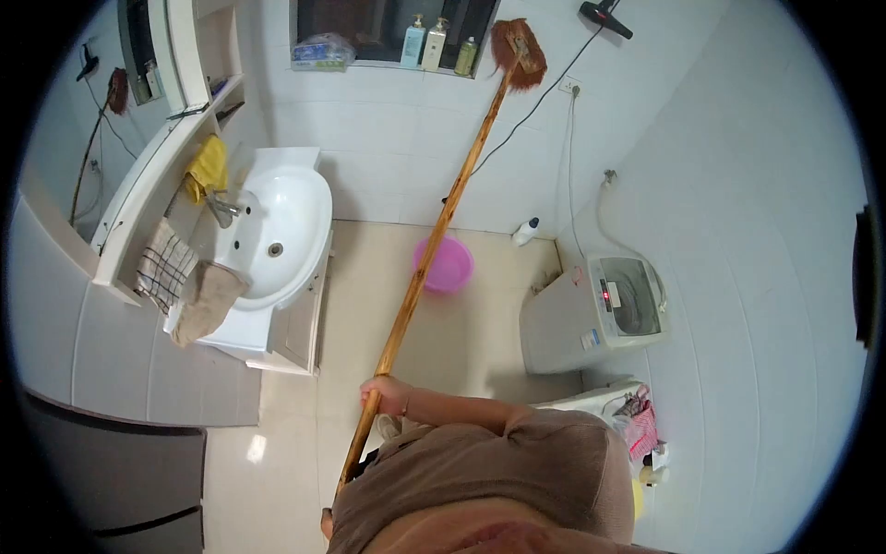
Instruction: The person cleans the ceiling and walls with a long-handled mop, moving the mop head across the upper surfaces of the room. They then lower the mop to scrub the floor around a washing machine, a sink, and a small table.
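A long wooden pole (434, 240) slants from the bottom of the view up to the right. At its far end a reddish-brown brush head (520, 55) is raised against the white tiled wall, beside the window. One hand, my right hand (388, 394), is wrapped round the pole in its lower part. Lower down, at the pole's near end, a small part of my left hand (327, 524) shows; its fingers are mostly hidden by my clothing. The pole passes above a pink basin (447, 266) on the floor.
On the left is a white sink (286, 231) with cloths at its edge. Bottles (434, 44) stand on the windowsill. A hair dryer (606, 18) hangs upper right. A washing machine (591, 314) stands at the right, with a white bottle (525, 232) on the floor behind it.
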The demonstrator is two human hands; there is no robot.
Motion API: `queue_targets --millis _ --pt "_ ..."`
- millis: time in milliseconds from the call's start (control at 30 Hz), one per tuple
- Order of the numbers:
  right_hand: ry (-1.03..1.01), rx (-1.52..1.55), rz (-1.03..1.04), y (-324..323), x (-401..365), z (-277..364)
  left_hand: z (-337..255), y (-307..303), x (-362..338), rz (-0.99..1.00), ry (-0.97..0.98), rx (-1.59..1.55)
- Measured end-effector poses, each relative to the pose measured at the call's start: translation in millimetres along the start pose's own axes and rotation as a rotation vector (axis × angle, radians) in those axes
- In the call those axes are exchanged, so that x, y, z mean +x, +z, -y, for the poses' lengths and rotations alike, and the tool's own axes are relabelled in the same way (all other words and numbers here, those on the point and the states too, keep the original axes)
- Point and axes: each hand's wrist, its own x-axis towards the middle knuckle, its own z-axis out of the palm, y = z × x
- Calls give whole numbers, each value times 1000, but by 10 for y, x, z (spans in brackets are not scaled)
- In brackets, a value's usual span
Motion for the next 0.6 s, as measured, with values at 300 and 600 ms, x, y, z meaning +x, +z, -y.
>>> queue_targets --millis 300,600 --pt "-245 -104 -37 -271 -283 519 -407 407 152 97 114 -211" --pt "-224 77 -47 -218 -367 819 -558 562 270 -77 272 -64"
